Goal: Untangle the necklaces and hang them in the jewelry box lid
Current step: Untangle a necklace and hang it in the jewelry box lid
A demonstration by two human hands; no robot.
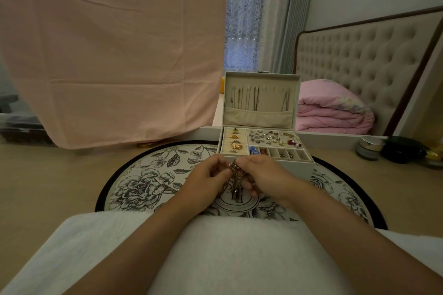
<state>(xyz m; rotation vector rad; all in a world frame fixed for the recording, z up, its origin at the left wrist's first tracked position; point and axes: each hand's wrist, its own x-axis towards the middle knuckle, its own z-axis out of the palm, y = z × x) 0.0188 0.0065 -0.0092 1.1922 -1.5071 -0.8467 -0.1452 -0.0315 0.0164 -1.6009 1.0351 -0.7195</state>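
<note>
A tangled bunch of brassy necklaces (233, 176) hangs between my two hands, just in front of the open white jewelry box (309, 166). My left hand (206, 179) pinches the bunch near its top from the left. My right hand (262, 178) pinches it from the right, fingers curled around the chains. The upright box lid (262, 79) has several thin chains (247, 99) hanging from its hooks on the left and one (286, 100) at the right, above a fabric pocket. The tray below holds rings and earrings.
The box stands on a round floral mat (143, 179) on a light wooden tabletop. Small jars (370, 147) and a black pot (401, 149) sit at the right. A pink cloth (107, 50) hangs at the left back. A white towel (215, 254) covers my lap.
</note>
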